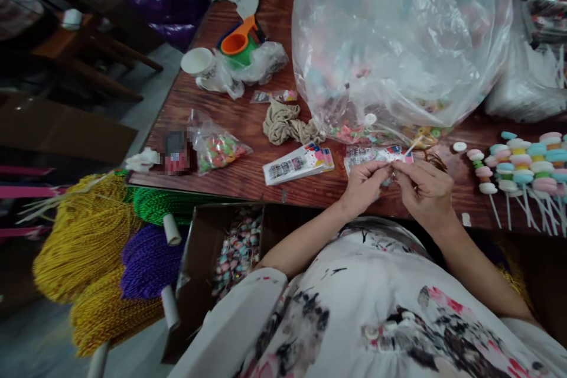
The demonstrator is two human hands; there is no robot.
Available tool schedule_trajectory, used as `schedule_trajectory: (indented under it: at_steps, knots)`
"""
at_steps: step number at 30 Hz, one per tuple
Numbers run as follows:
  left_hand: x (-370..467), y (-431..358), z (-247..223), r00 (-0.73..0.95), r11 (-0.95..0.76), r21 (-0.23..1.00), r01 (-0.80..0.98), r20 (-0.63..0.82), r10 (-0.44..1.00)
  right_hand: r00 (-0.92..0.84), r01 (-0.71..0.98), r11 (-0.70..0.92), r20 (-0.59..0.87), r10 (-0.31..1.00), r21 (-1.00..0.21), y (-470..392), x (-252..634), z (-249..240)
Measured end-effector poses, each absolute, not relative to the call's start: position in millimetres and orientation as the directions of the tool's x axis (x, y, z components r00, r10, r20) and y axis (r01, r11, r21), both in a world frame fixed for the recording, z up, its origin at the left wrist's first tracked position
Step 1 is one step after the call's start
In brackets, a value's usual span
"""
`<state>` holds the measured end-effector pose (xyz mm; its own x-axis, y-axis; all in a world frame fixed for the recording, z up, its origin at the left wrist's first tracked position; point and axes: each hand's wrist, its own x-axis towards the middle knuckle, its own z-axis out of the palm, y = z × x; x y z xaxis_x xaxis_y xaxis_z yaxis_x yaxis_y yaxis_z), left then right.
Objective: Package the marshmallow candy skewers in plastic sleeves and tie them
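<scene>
My left hand [364, 188] and my right hand [424, 189] meet near the table's front edge, fingertips pinched together. Between them is a small clear plastic piece, mostly hidden by the fingers. A white stick [413, 145] rises just above the fingertips; which hand holds it, I cannot tell. Directly behind my hands lies a printed plastic packet [370, 155]. To the left sits a stack of printed packets [299, 164]. Candy skewers [522, 165] in pastel colours lie in a row on the right, their white sticks pointing toward me.
A big clear bag [398, 41] covers the back of the wooden table [177, 112]. Left are a candy bag [219, 147], a beige cloth [287, 122], a white cup [197, 62] and an orange scoop [234, 43]. Below stands a box [199, 260] of wrapped candies beside yellow strands [88, 236].
</scene>
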<state>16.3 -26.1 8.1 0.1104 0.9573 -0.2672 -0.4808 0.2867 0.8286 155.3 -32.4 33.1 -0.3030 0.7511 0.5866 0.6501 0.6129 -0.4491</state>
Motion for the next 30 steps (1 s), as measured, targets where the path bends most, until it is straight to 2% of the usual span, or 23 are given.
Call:
schedule_trajectory:
  at_steps: [3, 8, 14, 16, 20, 22, 25, 28, 30]
  knots:
    - [13.7, -32.3, 9.0, 0.155, 0.300, 0.827, -0.475, -0.257, 0.954, -0.309, 0.636, 0.623, 0.589, 0.747, -0.456, -30.6, 159.0, 29.5]
    - [12.5, -32.5, 11.6, 0.167, 0.332, 0.750, -0.572, -0.290, 0.942, -0.349, 0.556, 0.640, 0.549, 0.759, -0.531, -28.7, 163.1, 28.3]
    - [12.5, -26.7, 15.5, 0.181, 0.370, 0.754, -0.543, -0.324, 0.928, -0.383, 0.518, 0.632, 0.505, 0.774, -0.576, -23.9, 172.7, 28.0]
    - [12.2, -25.4, 16.5, 0.188, 0.369, 0.767, -0.525, -0.319, 0.929, -0.347, 0.526, 0.604, 0.497, 0.795, -0.599, -25.9, 175.4, 26.1]
    - [11.3, -24.4, 16.1, 0.202, 0.345, 0.817, -0.461, -0.282, 0.938, -0.143, 0.563, 0.480, 0.493, 0.858, -0.672, -36.7, 176.8, 18.1]
    - [11.1, -24.6, 15.5, 0.205, 0.299, 0.859, -0.416, -0.232, 0.951, -0.088, 0.527, 0.383, 0.400, 0.912, -0.759, -41.9, 176.1, 14.6]
    - [11.0, -24.8, 16.3, 0.213, 0.187, 0.929, -0.319, -0.122, 0.969, -0.078, 0.355, 0.166, 0.148, 0.986, -0.920, -44.1, 177.0, 11.2]
    - [10.2, -23.8, 19.7, 0.243, 0.054, 0.979, -0.198, -0.005, 0.970, -0.175, 0.132, -0.032, -0.055, 0.983, -0.991, -39.2, 183.1, 10.1]
    - [8.5, -22.6, 23.0, 0.308, 0.049, 0.986, -0.157, 0.002, 0.951, -0.316, 0.070, -0.083, -0.101, 0.943, -0.994, -34.0, 189.0, 12.3]
